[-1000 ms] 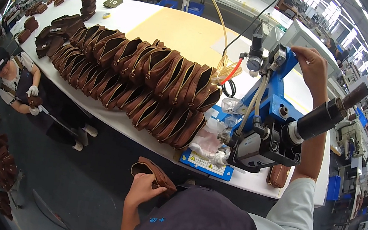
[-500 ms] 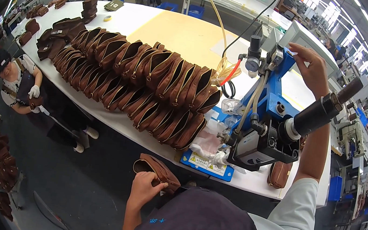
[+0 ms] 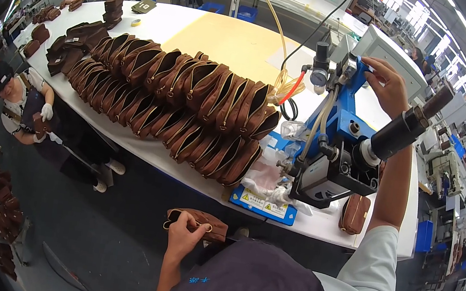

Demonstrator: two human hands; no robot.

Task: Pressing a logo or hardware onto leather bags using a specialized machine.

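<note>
In the head view, the person's left hand (image 3: pixel 184 239) was low and near, just in front of the dark apron (image 3: pixel 250 279). Its fingers were closed around a small brown pouch (image 3: pixel 198 224), which was held off the table, just below the table's near edge.

The right hand (image 3: pixel 389 87) was up high on the right. It rested on the top of a blue machine (image 3: pixel 339 130) that stood on the white table (image 3: pixel 154 152). The fingers curled over the machine's top part, but it was hard to tell how tight they held it. A black round bar (image 3: pixel 405 131) stuck out from the machine toward the right.

Left of the machine, many open brown pouches (image 3: pixel 179 102) stood in long rows on the table. One more closed brown pouch (image 3: pixel 354 213) lay near the table's edge, just right of the machine.

Far to the left, another person in a cap (image 3: pixel 1 77) sat beside the table.
</note>
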